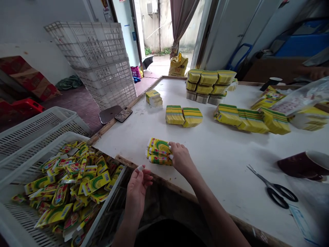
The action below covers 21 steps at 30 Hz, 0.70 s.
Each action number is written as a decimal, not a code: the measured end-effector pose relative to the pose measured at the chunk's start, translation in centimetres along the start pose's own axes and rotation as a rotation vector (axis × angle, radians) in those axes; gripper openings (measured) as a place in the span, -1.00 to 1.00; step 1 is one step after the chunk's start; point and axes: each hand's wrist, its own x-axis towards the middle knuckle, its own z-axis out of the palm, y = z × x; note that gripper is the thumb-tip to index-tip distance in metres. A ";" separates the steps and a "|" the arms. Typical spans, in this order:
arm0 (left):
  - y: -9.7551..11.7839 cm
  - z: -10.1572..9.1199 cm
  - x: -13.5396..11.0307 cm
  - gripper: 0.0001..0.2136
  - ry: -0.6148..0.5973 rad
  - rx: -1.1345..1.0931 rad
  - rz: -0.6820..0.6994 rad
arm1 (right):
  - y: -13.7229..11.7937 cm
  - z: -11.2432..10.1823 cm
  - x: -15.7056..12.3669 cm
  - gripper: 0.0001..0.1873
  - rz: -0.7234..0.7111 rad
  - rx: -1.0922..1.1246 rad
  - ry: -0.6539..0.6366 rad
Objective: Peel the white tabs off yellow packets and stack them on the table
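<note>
My right hand (181, 158) rests on the right end of a small stack of yellow and green packets (158, 151) lying on the white table (218, 161) near its front edge; its fingers curl against the stack. My left hand (137, 187) hovers below the table edge, palm up, and pinches a small white piece (140, 167) between its fingertips. At my left a white plastic crate (31, 144) holds a loose heap of several yellow packets (74, 181).
Bundled yellow packet stacks (183, 116) (253, 120) (209, 84) sit across the table's middle and back. Scissors (276, 188) lie at the right front, beside a dark bowl (303, 164). Two phones (115, 114) lie at the left edge. Empty white crates (100, 61) are stacked behind.
</note>
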 end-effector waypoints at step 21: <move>0.5 3.7 -0.9 -0.64 -0.045 -0.353 0.168 | -5.8 2.2 -8.6 -0.49 -0.067 1.018 -0.078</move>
